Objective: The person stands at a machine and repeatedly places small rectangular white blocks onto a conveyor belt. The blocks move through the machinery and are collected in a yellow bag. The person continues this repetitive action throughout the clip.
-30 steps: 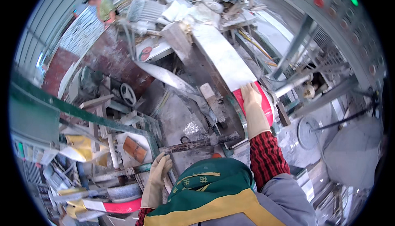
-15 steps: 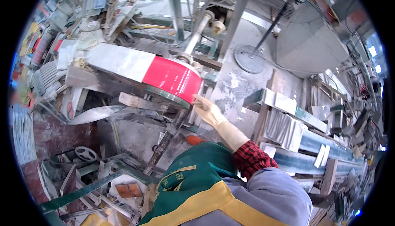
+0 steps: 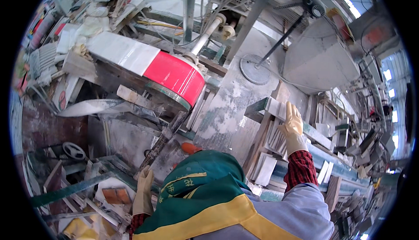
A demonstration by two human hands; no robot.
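The gloved right hand lay flat with fingers open on a pale tile, while the left hand, fingers loosely apart, held nothing.

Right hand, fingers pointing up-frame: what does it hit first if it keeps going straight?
Likely the pale slab lying on the green-edged rack: the gloved right hand already seems to touch its edge, though depth is unclear.

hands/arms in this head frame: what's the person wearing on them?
Both hands are gloved. The right hand has a pale yellowish rubber-like glove with a whitish cuff, over a red-and-black checked sleeve under a grey outer sleeve. The left hand wears a dirtier, cream-coloured glove; a bit of the same red check shows at its wrist. No markings visible.
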